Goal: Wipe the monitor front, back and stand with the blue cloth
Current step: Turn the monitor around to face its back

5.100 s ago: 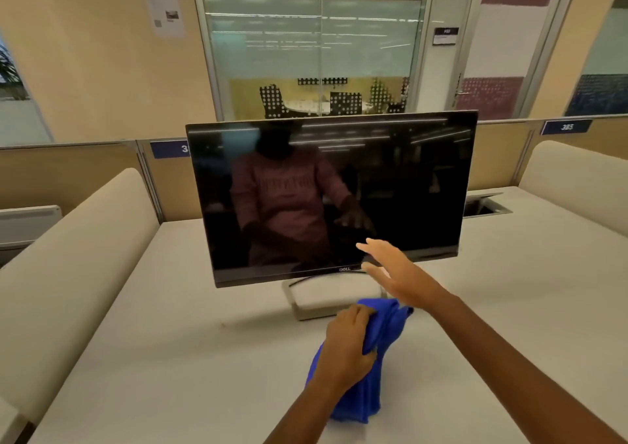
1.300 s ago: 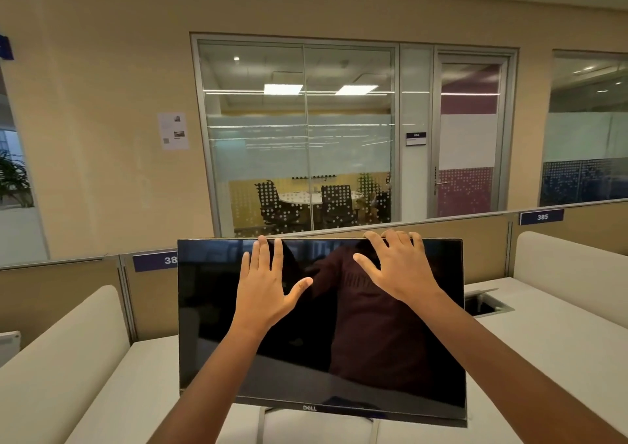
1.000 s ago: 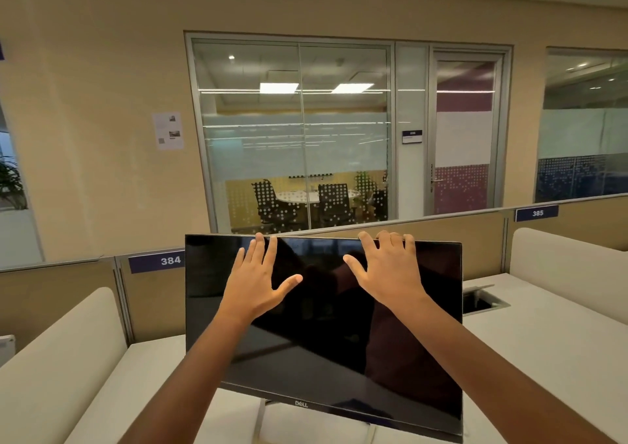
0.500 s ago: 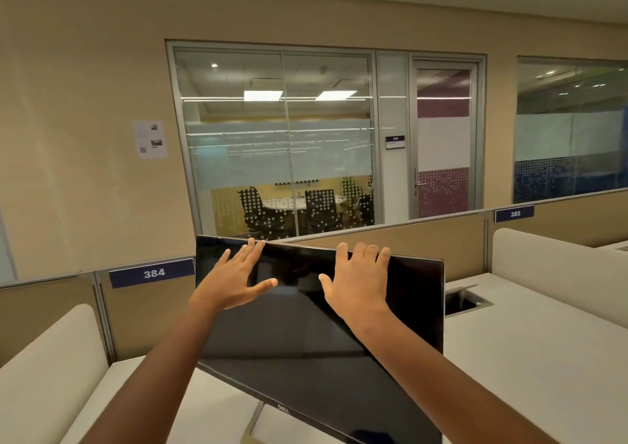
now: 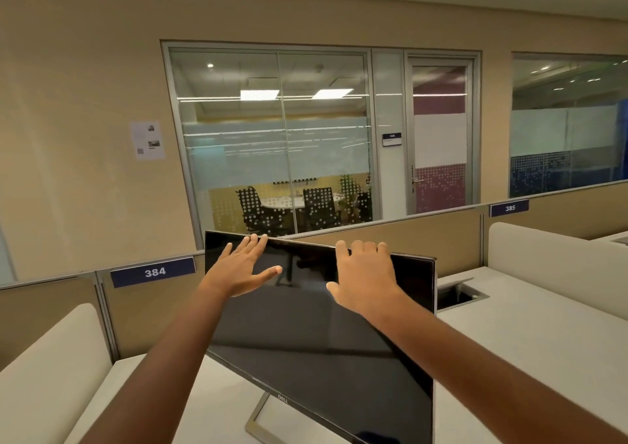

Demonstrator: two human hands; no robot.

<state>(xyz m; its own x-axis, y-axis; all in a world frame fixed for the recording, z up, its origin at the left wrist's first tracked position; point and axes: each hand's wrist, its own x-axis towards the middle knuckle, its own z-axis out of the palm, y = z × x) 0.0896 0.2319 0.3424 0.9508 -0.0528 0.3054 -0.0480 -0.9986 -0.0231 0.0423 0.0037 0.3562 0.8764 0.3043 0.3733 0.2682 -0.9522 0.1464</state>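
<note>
The monitor [image 5: 323,341] stands on the table [image 5: 526,341], swung at an angle so that its right edge is nearer the camera and its left edge farther off. Its black screen is dark and glossy, with a small logo on the lower bezel. Its stand [image 5: 256,420], an open metal frame, shows below the monitor's lower left edge and rests on the table.

Both hands lie on the upper part of the monitor's face and hold nothing. The left hand [image 5: 243,268] is flat on the upper left of the screen, fingers straight and a little fanned, tips at the top edge, thumb spread out to the right. The right hand [image 5: 365,277] is flat on the upper right, fingers extended and close together, tips at the top edge, thumb spread to the left. Both bare forearms run down across the monitor towards the camera.

A dark blue patch [image 5: 377,439] sits at the monitor's bottom edge; what it is cannot be told.

Right of the monitor a hatch [image 5: 462,296] in the table stands open. Cream padded dividers rise left [image 5: 51,358] and right [image 5: 557,250] of the monitor. Behind it runs a low partition [image 5: 407,236] with number plates: 384 [image 5: 154,271] to the monitor's left, 385 [image 5: 509,208] to its right. Farther behind are a glass-walled room [image 5: 272,138] with dotted chairs [image 5: 258,212], a door [image 5: 438,138] and a paper [image 5: 147,139] stuck to the wall.
</note>
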